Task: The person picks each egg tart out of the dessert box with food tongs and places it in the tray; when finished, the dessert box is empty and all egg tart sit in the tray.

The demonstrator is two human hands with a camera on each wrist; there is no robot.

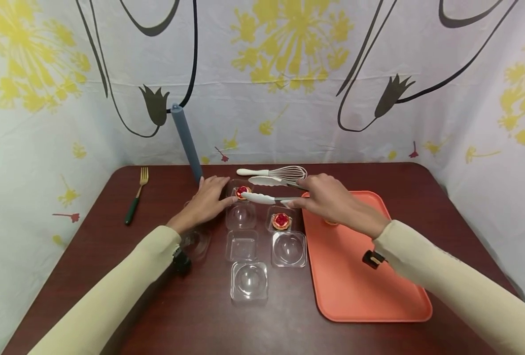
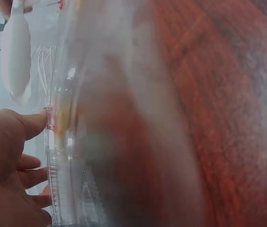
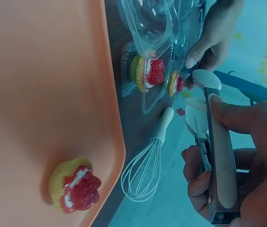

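Observation:
My right hand (image 1: pixel 329 197) grips a pair of tongs (image 3: pixel 223 161) with white tips. The tips stand apart, and the nearer one reaches over a red-topped tart (image 1: pixel 243 191) in the farthest clear plastic container (image 1: pixel 240 215), whose domed lid lies folded open. At that container's left side, my left hand (image 1: pixel 206 199) holds its edge with thumb and fingers. A second tart (image 1: pixel 281 221) sits in another open container (image 1: pixel 289 249) to the right. On the orange tray (image 1: pixel 368 276) is a third tart (image 3: pixel 76 185), mostly hidden by my right hand in the head view.
An open container (image 1: pixel 249 281) stands nearer me, and another clear one (image 1: pixel 196 244) is by my left wrist. Behind the tongs lies a whisk (image 1: pixel 286 172). A grey-blue rod (image 1: pixel 187 140) rises at the back left, and a green-handled fork (image 1: pixel 132 209) is farther left.

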